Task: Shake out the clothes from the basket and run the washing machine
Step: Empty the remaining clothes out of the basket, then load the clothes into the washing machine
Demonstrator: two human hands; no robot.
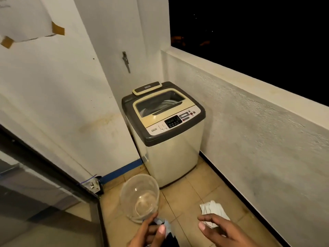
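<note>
A top-loading washing machine (165,120) stands in the far corner with its lid closed and a control panel at its front. A clear plastic basin (139,196) lies tilted on the tiled floor in front of it, with nothing inside. A white cloth (213,208) lies crumpled on the tiles to the right of the basin. At the bottom edge, my left hand (151,232) pinches a dark and light blue garment (167,230). My right hand (220,230) hovers beside it with relaxed fingers, holding nothing, just in front of the white cloth.
A low balcony wall (258,122) runs along the right with a dark opening above. A glass sliding door (44,193) with a dark frame closes off the left. A tap (126,61) sticks out of the wall above the machine.
</note>
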